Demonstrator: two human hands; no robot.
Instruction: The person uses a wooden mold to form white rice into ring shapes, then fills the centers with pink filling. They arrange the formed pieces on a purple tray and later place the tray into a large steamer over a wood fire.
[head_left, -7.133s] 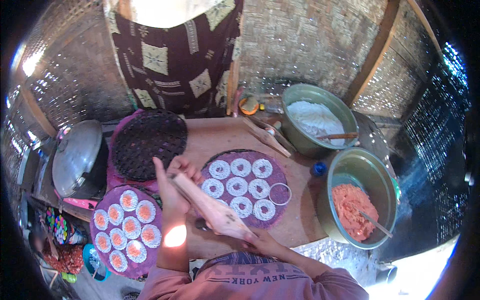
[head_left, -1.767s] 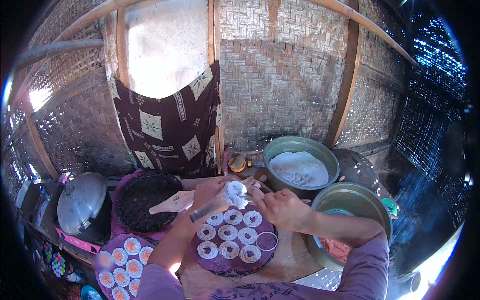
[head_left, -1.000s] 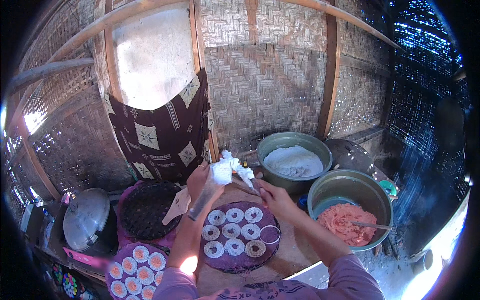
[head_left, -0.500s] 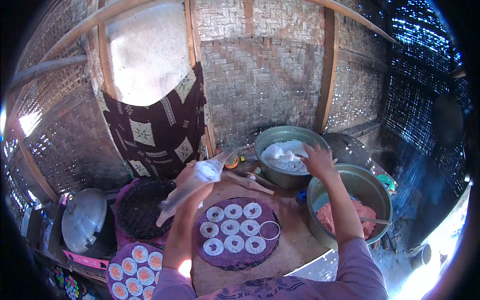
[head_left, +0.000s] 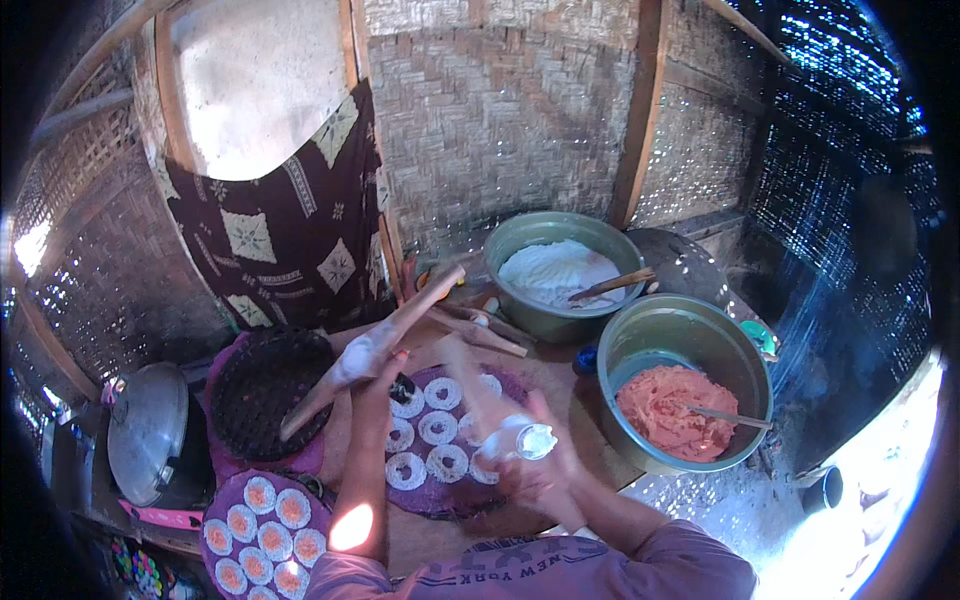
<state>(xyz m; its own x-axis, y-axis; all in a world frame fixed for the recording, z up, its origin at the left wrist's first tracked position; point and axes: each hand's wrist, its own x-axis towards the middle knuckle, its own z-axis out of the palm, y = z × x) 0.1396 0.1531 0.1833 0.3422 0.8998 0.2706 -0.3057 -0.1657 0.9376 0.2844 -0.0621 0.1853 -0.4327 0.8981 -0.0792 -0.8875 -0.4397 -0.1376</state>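
Observation:
My left hand (head_left: 378,372) is closed round a long wooden press piece (head_left: 410,305) that slants over the table, with white dough (head_left: 356,360) at its middle. In my right hand (head_left: 545,480), blurred by motion, is a second wooden piece (head_left: 468,375) with a round, white-coated stub (head_left: 536,441) on it. Both hands are above a purple round mat (head_left: 450,505) bearing several white strand-like dough rings (head_left: 437,428). The right hand and its tool hide the mat's right side. A small dark thing (head_left: 403,389) shows beside my left hand; I cannot make out what it is.
Behind stands a green basin (head_left: 500,270) of white dough with a wooden stick (head_left: 612,285). Another basin (head_left: 755,370), at right, contains pink mash and a spoon. At left are a dark woven tray (head_left: 270,395), a purple mat of orange-topped rounds (head_left: 258,530) and a lidded pot (head_left: 150,435).
My right hand has left the white dough basin and come over the mat, now holding a wooden piece. My left hand still holds its press piece. The view has shifted slightly.

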